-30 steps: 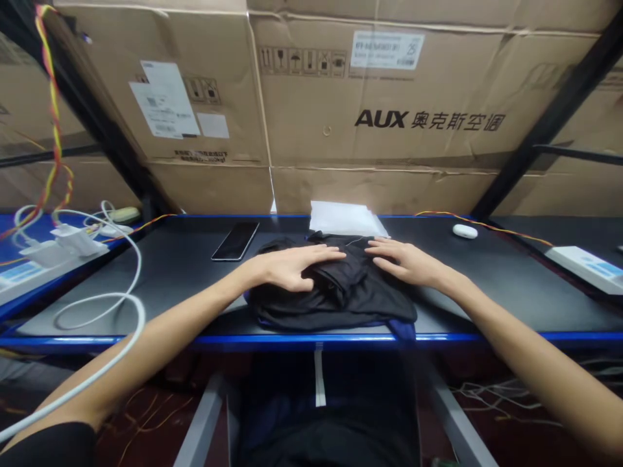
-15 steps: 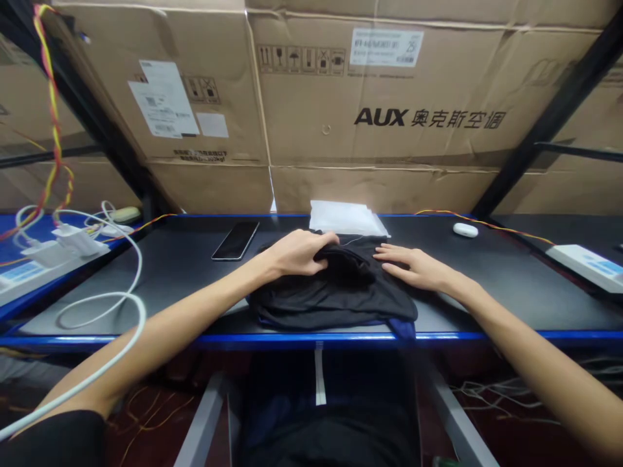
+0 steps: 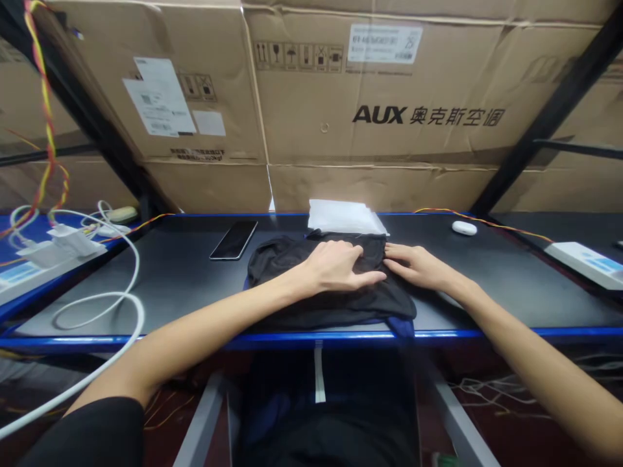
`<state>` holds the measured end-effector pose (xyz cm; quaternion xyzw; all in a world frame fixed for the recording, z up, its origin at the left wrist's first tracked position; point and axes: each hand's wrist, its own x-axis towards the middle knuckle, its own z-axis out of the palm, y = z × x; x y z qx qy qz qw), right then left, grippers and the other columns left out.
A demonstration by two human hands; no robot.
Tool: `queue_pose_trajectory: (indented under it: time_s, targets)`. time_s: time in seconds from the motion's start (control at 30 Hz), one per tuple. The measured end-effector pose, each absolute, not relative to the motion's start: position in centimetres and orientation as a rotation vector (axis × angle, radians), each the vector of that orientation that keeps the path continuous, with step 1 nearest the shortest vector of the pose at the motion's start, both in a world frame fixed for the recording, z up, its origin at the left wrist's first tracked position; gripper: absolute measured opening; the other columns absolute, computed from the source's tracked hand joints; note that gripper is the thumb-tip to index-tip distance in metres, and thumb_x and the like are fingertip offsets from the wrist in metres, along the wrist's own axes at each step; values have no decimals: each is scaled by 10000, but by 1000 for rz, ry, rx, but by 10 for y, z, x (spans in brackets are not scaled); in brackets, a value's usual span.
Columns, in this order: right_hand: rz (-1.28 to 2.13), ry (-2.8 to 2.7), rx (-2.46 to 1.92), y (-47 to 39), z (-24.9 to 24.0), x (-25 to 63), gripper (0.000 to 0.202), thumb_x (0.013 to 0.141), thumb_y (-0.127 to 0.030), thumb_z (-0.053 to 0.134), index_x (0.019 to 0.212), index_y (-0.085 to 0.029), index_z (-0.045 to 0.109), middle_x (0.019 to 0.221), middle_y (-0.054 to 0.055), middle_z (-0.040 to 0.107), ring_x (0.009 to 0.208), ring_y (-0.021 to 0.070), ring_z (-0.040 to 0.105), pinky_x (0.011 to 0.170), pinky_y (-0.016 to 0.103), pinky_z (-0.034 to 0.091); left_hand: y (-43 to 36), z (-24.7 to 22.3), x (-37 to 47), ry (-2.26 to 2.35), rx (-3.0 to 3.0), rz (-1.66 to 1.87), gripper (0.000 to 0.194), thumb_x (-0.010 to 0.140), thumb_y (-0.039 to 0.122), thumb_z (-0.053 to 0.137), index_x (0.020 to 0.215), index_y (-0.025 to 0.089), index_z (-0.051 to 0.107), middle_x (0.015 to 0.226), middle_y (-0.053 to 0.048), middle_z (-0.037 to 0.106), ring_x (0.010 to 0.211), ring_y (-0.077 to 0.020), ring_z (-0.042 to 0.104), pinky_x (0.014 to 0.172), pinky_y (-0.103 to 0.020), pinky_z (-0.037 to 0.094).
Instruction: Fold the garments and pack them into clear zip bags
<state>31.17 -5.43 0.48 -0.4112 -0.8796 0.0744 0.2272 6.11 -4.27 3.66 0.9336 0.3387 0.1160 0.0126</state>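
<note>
A dark, loosely folded black garment (image 3: 292,311) lies near the table's front edge, with a dark blue part hanging over that edge at the right. My left hand (image 3: 335,264) rests palm down on top of it, thumb stretched to the right and fingers partly curved over the fabric. On the garment's right side, my right hand (image 3: 416,264) lies low with its fingers straight and touching the cloth. Neither hand visibly grips anything. Behind the garment sits a white sheet-like packet (image 3: 343,215), which touches or nearly touches its back edge.
A phone (image 3: 234,240) lies left of the garment, and a small white earbud case (image 3: 464,228) stands at the right. Power strips (image 3: 586,264) flank the table (image 3: 491,285). A white cable (image 3: 137,324) loops across my left arm. Cardboard (image 3: 311,136) walls the back.
My left hand has let go of the lifted fold and moved right, now lying flat on the garment. The raised opening has gone down. My right hand has shifted slightly right.
</note>
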Motion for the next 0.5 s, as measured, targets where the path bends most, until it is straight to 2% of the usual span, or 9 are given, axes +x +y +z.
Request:
queue_pose_trajectory:
  time_s: [0.1,0.2,0.3,0.4,0.5]
  targets:
    - [179,-2350,-1207,-56,4,311,362,990,-335,451,1189,-258,744,1266,28,734,1188,269,678,1050,430,524,-39,38,50,978,2853,494,513,944,669,461,976,192,649,1005,-107,728,920,-298,702,754,-362,528]
    - [178,-2237,-1306,-59,2,307,370,1005,-399,449,1106,-253,774,1176,31,770,1117,283,714,1007,421,550,-34,37,43,1021,2713,607,366,978,527,479,914,194,617,845,-58,711,762,-227,680,684,-315,501]
    - [169,-2161,-1387,-63,0,301,395,996,-470,477,1092,-235,780,1159,59,775,1084,300,727,989,431,563,-27,32,43,1059,2530,731,315,960,457,525,789,194,551,723,-25,656,625,-173,621,601,-284,482]
    - [121,-2211,-1439,-62,-4,297,439,950,-479,544,1225,-195,734,1280,110,718,1233,339,646,1066,483,517,-23,27,45,1027,2253,784,347,949,454,560,736,192,481,708,-4,617,514,-118,573,484,-242,468]
    - [117,-2346,-1433,-58,-8,298,541,905,-421,592,1386,-175,628,1457,128,586,1408,345,475,1152,520,429,-24,24,48,941,1938,795,321,922,456,630,816,183,500,745,-6,631,503,-111,596,421,-222,490]
